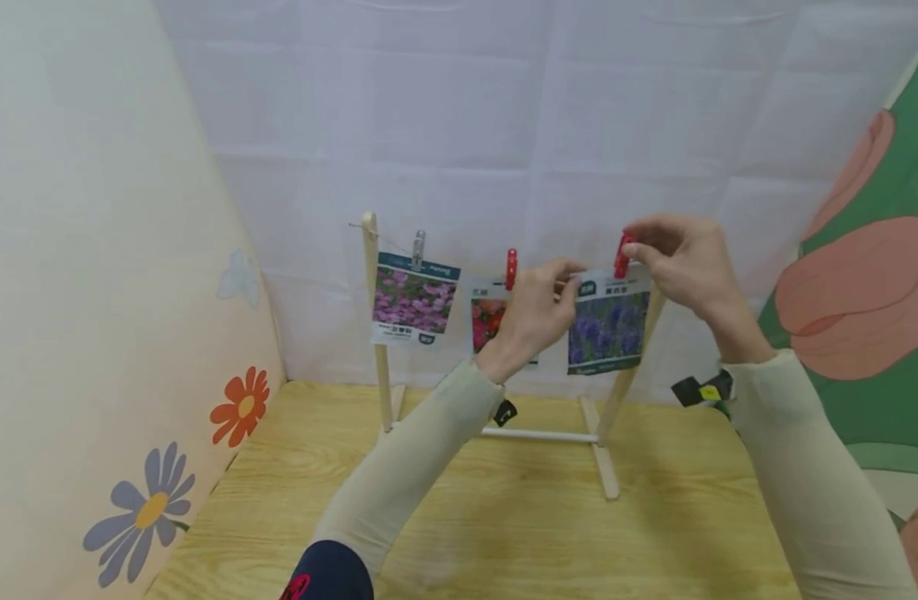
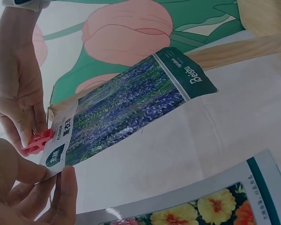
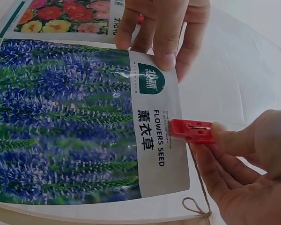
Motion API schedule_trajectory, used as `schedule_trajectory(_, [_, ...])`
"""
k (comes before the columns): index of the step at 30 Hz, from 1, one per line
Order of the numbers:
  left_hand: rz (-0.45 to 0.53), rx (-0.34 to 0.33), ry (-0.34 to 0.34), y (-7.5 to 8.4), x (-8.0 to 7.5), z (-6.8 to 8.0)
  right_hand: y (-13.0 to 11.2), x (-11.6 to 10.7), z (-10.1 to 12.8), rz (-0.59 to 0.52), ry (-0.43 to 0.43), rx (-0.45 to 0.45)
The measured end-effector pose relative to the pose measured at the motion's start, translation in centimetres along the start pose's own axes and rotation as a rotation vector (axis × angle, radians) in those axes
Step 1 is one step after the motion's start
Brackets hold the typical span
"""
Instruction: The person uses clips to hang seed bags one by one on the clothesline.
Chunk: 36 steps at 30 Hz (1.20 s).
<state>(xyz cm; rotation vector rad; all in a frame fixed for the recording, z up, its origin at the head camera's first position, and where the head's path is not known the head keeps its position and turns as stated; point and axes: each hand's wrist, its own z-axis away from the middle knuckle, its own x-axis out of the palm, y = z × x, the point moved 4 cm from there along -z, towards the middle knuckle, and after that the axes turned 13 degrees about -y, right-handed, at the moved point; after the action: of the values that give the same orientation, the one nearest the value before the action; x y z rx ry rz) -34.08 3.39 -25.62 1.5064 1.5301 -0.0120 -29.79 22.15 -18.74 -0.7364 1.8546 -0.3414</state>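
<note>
A seed packet with purple-blue flowers [image 1: 607, 329] hangs at the right end of a wooden stand [image 1: 384, 367]. My left hand [image 1: 532, 310] pinches its upper left corner between thumb and fingers. At the packet's top edge sits a red clothespin [image 3: 193, 131], its jaws over the paper and the twine [image 3: 199, 178] close by. My right hand [image 1: 687, 260] pinches this clothespin's handle end. Behind my left wrist, a packet with red and yellow flowers [image 2: 196, 213] is partly hidden, below a second red clothespin [image 1: 511, 268].
On the left, a packet with pink flowers [image 1: 414, 300] hangs from a clear clip [image 1: 418, 250]. A white rod [image 1: 541, 435] joins the stand's feet on the wooden table [image 1: 504, 525]. White cloth [image 1: 429, 100] backs the stand; printed flower panels flank both sides.
</note>
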Motion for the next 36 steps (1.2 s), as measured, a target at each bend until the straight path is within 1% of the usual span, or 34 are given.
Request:
schedule_trajectory(4, [0.012,-0.006,0.008,0.09,-0.16,0.03,0.04,0.24,-0.08,0.004,-0.011,-0.006])
schedule_trajectory(11, [-0.005,-0.032,0.008,-0.05,-0.20,-0.03,0.25,0.23,0.04,0.002,-0.086,0.005])
schedule_trajectory(15, [-0.012,-0.031,0.011,-0.17,-0.26,-0.04,0.42,0.14,0.03,-0.001,-0.106,0.008])
schedule_trajectory(22, [-0.011,-0.029,0.012,-0.39,-0.40,0.16,0.31,0.28,-0.09,-0.045,-0.134,0.005])
schedule_trajectory(31, [-0.002,-0.023,0.008,-0.51,-0.49,0.54,0.49,0.40,-0.04,-0.031,-0.112,-0.013])
schedule_trajectory(36, [-0.014,-0.036,-0.007,-0.67,-0.40,0.67,0.85,0.39,0.29,-0.035,-0.088,-0.016])
